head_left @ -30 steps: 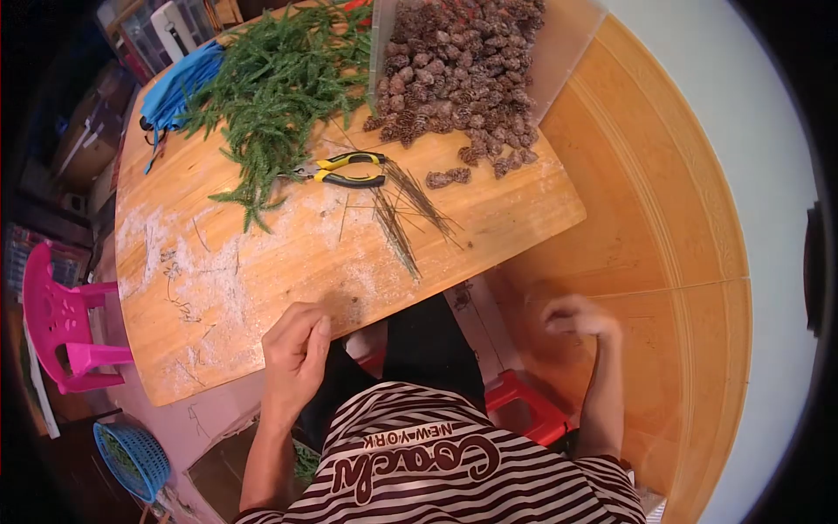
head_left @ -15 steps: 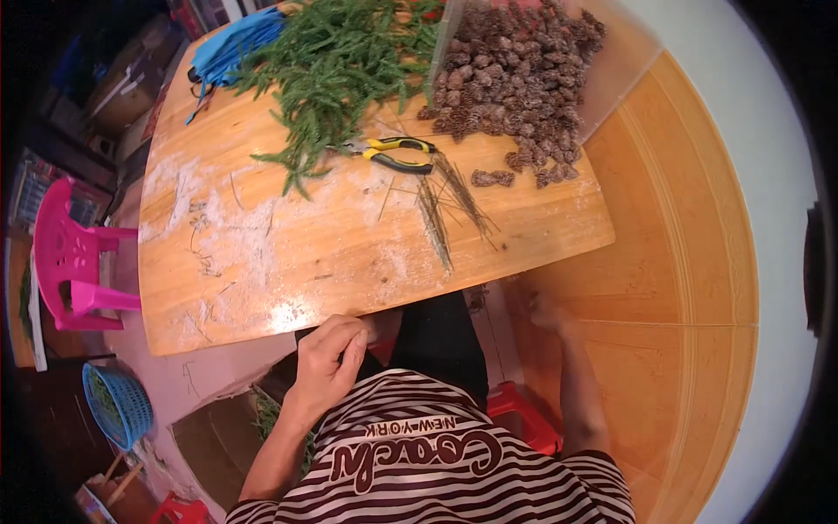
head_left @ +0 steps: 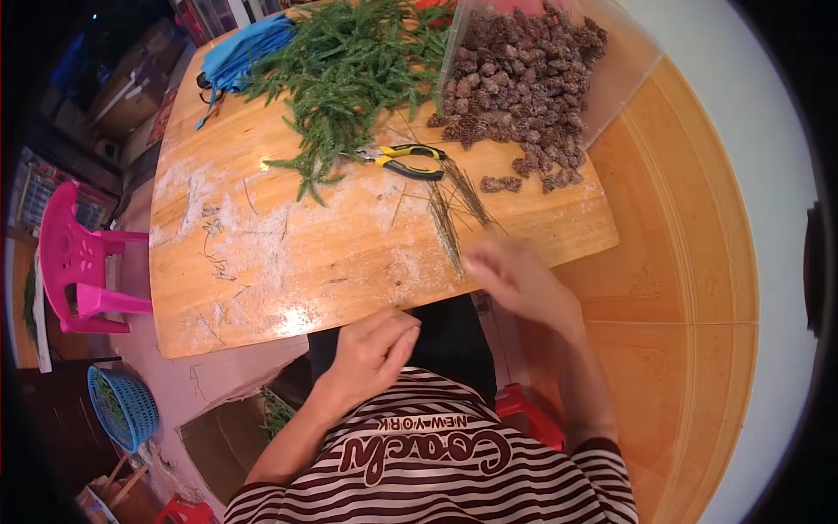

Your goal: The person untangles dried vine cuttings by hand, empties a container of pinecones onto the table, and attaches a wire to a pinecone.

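My left hand (head_left: 375, 349) is closed at the table's front edge, thumb against curled fingers; anything inside is hidden. My right hand (head_left: 515, 275) is blurred by motion over the front right edge, near the lower ends of thin wires (head_left: 445, 229); its fingers are too smeared to read. Pliers with yellow and black handles (head_left: 417, 172) lie behind the wires. Two small pine cones (head_left: 500, 184) sit right of the pliers. Many more cones (head_left: 519, 83) spill from a clear plastic container (head_left: 630, 65). Green artificial sprigs (head_left: 349, 74) are heaped to the left.
The wooden table (head_left: 349, 240) has white granules and wire scraps on it. A blue cloth item (head_left: 249, 52) lies at the back left. A pink chair (head_left: 70, 253) and a blue basket (head_left: 131, 410) stand left. A red stool (head_left: 531, 415) is beneath me.
My right hand has swung from beside the table up and left towards the wires. My left hand has shifted right, still closed. The view has shifted, so the table sits higher and further right.
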### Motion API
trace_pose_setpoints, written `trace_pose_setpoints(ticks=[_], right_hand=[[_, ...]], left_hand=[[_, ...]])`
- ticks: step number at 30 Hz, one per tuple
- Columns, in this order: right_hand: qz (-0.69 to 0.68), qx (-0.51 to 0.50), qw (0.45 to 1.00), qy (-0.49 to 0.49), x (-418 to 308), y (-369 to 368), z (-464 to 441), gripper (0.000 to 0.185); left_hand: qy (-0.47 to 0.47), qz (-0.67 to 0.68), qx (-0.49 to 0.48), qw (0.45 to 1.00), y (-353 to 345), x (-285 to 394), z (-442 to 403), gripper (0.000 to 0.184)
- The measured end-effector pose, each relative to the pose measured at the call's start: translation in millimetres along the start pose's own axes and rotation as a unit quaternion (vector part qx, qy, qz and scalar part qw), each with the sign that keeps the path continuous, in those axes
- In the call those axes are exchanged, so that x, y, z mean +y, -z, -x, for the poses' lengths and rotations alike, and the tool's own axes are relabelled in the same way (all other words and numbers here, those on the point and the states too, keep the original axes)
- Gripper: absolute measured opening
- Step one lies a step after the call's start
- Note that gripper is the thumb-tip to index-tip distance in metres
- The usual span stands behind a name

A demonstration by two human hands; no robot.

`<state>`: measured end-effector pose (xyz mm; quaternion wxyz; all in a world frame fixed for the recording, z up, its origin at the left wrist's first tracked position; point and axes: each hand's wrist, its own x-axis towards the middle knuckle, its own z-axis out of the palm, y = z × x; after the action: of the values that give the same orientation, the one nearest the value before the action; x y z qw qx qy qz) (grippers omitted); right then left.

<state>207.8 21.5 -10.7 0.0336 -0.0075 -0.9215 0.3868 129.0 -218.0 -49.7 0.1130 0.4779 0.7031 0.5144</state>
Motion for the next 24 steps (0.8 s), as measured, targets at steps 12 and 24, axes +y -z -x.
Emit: trace_pose_setpoints(ticks=[12,24], right_hand=[[0.294,-0.034,0.948,0.114,50,-1,-176,0.038],[0.271,-0.083,0.957,0.063,-12,40,-157,0.033]], left_hand=[[0.076,0.008,0.042,0.996,25,-6,36,0.008],[0.051,0.026,0.035,0.998,25,-9,26,0.008]])
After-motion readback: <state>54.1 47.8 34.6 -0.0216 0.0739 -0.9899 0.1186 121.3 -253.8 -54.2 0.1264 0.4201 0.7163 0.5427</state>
